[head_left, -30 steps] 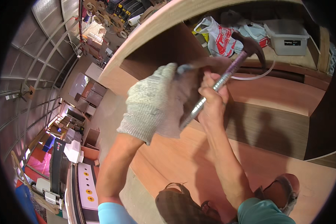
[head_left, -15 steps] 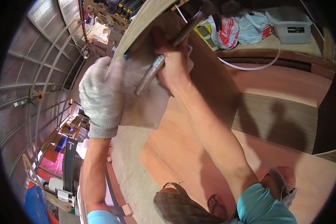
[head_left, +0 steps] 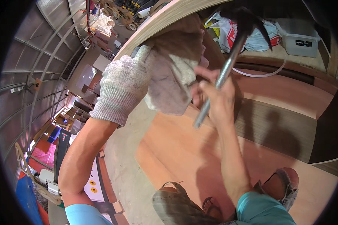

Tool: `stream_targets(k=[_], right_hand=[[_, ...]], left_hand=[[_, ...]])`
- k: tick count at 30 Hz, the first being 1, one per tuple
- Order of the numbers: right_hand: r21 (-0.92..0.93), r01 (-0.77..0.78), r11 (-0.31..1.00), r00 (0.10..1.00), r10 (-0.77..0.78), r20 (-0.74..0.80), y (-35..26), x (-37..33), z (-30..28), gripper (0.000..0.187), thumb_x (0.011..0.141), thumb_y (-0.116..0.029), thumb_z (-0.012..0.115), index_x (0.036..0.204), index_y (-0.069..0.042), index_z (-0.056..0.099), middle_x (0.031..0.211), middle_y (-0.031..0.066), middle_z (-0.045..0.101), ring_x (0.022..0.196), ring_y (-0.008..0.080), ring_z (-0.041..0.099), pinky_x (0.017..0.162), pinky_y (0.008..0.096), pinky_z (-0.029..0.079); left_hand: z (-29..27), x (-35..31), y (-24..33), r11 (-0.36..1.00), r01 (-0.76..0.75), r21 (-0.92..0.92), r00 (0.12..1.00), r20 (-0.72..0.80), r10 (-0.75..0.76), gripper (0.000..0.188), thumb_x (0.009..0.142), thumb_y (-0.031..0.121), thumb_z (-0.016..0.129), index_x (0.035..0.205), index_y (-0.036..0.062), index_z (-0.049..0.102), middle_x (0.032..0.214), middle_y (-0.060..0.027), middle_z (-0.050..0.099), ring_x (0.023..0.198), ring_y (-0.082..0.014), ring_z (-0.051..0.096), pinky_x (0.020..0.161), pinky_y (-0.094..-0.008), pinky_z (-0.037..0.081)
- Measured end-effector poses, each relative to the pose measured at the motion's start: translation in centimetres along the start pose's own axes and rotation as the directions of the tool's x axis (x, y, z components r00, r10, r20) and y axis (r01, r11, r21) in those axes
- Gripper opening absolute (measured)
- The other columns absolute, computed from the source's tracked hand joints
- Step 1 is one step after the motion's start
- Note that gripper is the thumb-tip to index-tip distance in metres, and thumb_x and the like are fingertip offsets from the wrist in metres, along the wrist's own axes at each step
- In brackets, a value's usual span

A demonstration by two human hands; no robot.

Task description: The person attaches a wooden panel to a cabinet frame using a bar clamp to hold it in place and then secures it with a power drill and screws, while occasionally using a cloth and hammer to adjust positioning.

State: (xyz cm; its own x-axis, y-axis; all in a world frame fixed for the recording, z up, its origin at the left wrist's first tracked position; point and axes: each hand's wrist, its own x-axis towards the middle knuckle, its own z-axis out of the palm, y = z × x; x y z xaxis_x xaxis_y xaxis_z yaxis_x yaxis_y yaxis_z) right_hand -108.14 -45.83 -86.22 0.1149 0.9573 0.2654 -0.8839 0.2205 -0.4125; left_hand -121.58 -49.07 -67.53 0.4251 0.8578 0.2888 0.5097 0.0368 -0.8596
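Note:
My left hand, in a knitted light grey work glove, is closed at the edge of a crumpled pale cloth, just under a curved plywood edge. A small grey piece shows by its fingertips; I cannot make out what it is. To the right of the cloth, my bare right hand grips a claw hammer by its metal handle. The dark hammer head points up and away, and the handle's end sticks out below the fist. The right fingertips are close to the cloth; whether they touch it is unclear.
Plastic bags and a clear lidded bin sit on a shelf at the far right. A white strip curves below them. Reddish wood panels lie around my sandalled feet. Shop equipment stands at the left.
My right hand has moved right, away from beneath the curved edge, carrying the hammer. The left hand has shifted right and slightly up, and the cloth now lies more bunched beside it.

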Motion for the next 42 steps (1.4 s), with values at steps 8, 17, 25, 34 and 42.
stream_targets(k=[8, 17, 25, 34, 42], right_hand=[[-0.333, -0.088, 0.939, 0.973, 0.153, 0.174, 3.6, -7.3, -1.0, 0.038, 0.109, -0.036, 0.051, 0.125, -0.002, 0.050, 0.079, 0.0011, 0.051, 0.055, 0.0054, 0.047, 0.044, 0.0228, 0.039], [-0.338, 0.068, 0.939, 0.996, -0.044, 0.080, 4.9, -6.9, -0.8, 0.037, 0.112, -0.037, 0.041, 0.119, -0.002, 0.051, 0.075, -0.0012, 0.048, 0.053, 0.0047, 0.043, 0.045, 0.0227, 0.036], [-0.648, 0.042, 0.760, 0.986, 0.075, 0.152, 5.5, -5.2, 0.1, 0.038, 0.111, -0.034, 0.044, 0.094, 0.000, 0.044, 0.061, 0.0115, 0.048, 0.050, 0.0225, 0.049, 0.050, 0.0405, 0.040], [-0.548, 0.112, 0.829, 0.987, -0.027, 0.160, 4.4, -5.4, -1.0, 0.040, 0.111, -0.036, 0.042, 0.099, 0.001, 0.051, 0.063, 0.0067, 0.052, 0.052, 0.0139, 0.050, 0.049, 0.0344, 0.042], [-0.719, 0.041, 0.694, 0.983, 0.102, 0.154, 3.5, -2.7, 2.3, 0.037, 0.110, -0.031, 0.045, 0.095, 0.003, 0.043, 0.064, 0.0265, 0.055, 0.060, 0.0460, 0.060, 0.054, 0.0497, 0.042]], left_hand=[[0.3, 0.0, -0.9, 0.998, 0.028, -0.064, 1.000, -0.006, -0.028, 0.045, 0.083, 0.009, 0.064, 0.127, 0.0129, 0.064, 0.126, -0.0057, 0.061, 0.095, -0.0292, 0.064, 0.078, -0.0435, 0.056], [-0.2, 0.2, -1.3, 0.984, -0.171, 0.053, 0.971, -0.158, 0.178, 0.046, 0.082, 0.010, 0.066, 0.127, 0.0161, 0.064, 0.123, -0.0025, 0.060, 0.094, -0.0291, 0.063, 0.080, -0.0433, 0.056], [0.5, 0.2, -1.7, 0.987, -0.155, 0.039, 0.977, -0.141, 0.159, 0.044, 0.083, 0.009, 0.065, 0.126, 0.0171, 0.064, 0.121, -0.0033, 0.061, 0.094, -0.0292, 0.064, 0.080, -0.0449, 0.055], [0.7, -0.2, -1.4, 0.984, -0.177, 0.010, 0.966, -0.187, 0.176, 0.041, 0.084, 0.010, 0.064, 0.125, 0.0165, 0.064, 0.123, -0.0044, 0.060, 0.096, -0.0301, 0.064, 0.083, -0.0447, 0.054], [1.1, 0.1, -1.6, 0.990, -0.139, 0.029, 0.974, -0.177, 0.142, 0.031, 0.087, 0.012, 0.062, 0.117, 0.0124, 0.068, 0.128, -0.0042, 0.062, 0.100, -0.0290, 0.064, 0.085, -0.0431, 0.054]])
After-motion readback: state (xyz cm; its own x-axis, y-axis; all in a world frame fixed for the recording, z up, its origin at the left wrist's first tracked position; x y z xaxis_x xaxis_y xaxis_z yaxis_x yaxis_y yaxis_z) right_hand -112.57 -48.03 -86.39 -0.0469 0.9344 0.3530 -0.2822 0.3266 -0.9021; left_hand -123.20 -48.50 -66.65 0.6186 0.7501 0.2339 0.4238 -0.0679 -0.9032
